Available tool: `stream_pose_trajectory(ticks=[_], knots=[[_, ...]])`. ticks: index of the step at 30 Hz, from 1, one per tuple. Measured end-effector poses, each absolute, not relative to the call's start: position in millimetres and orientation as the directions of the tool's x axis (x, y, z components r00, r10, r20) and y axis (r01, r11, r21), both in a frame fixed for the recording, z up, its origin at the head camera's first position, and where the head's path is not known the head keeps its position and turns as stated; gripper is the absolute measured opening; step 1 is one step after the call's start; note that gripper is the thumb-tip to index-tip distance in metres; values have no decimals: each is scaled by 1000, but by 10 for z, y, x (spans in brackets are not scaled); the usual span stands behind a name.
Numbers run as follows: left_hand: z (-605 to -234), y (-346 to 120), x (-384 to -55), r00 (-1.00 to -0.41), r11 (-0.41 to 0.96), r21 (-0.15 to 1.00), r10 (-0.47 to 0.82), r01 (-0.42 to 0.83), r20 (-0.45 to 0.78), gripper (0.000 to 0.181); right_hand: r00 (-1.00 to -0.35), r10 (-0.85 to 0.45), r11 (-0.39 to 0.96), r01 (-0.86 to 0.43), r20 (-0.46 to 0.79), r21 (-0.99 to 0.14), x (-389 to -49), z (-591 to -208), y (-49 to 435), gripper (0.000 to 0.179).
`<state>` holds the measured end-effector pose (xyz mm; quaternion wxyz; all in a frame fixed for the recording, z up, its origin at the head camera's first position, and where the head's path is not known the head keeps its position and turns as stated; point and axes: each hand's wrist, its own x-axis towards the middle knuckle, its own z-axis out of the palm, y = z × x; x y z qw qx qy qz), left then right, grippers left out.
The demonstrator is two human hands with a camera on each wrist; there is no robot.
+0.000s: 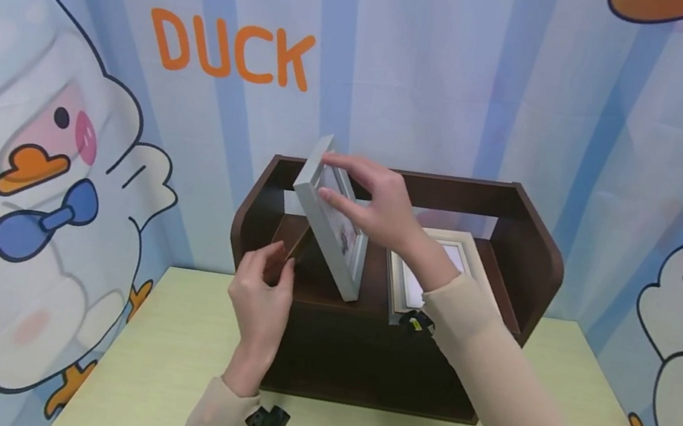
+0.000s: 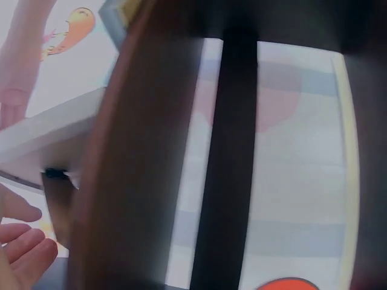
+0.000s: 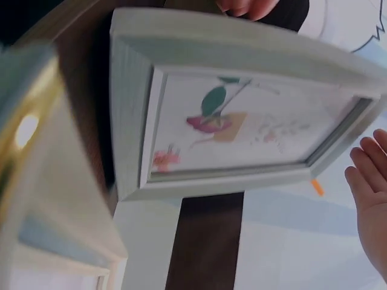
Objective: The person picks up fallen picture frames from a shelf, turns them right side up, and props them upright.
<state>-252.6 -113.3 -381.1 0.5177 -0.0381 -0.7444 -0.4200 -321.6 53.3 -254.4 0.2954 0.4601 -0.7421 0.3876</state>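
Observation:
A pale grey-green picture frame (image 1: 338,231) with a flower picture leans, tilted, on the dark brown shelf (image 1: 368,357). My right hand (image 1: 377,200) is at the frame's upper part, thumb and fingers extended across its front in the head view. In the right wrist view the straight fingers (image 3: 367,163) are beside the frame's far end. Behind the frame, a brown support leg (image 2: 58,208) sticks out from its back. My left hand (image 1: 262,298) is right beside this leg, with a gap between thumb and fingers in the left wrist view.
A second, cream picture frame (image 1: 476,262) leans on the shelf's right half, under my right forearm. Raised side panels (image 1: 525,251) and a back rail (image 1: 446,194) bound the shelf. It stands on a pale yellow table (image 1: 172,335), before a duck-print curtain (image 1: 407,66).

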Motion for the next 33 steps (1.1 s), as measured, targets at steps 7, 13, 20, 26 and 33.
stream_pose_trajectory(ticks=[7,13,20,26,33], knots=[[-3551,-1098,-2472,-490,487,633,-401,602,774,31,-694,-447,401,-720,565,-567,-3324,-2515,676,48],[-3411,-1033,-2473,-545,370,667,-388,647,743,35,-828,-417,515,-554,373,-654,-3480,-2537,705,51],[-3370,-953,-2471,-569,346,676,-369,650,735,33,-878,-408,513,-447,250,-733,-3627,-2618,689,49],[-3375,-877,-2474,-581,377,668,-330,642,744,31,-879,-433,484,-414,200,-771,-3714,-2679,681,48],[-3377,-801,-2505,-589,411,668,-317,621,743,35,-857,-503,424,-354,108,-834,-3819,-2764,713,49]])
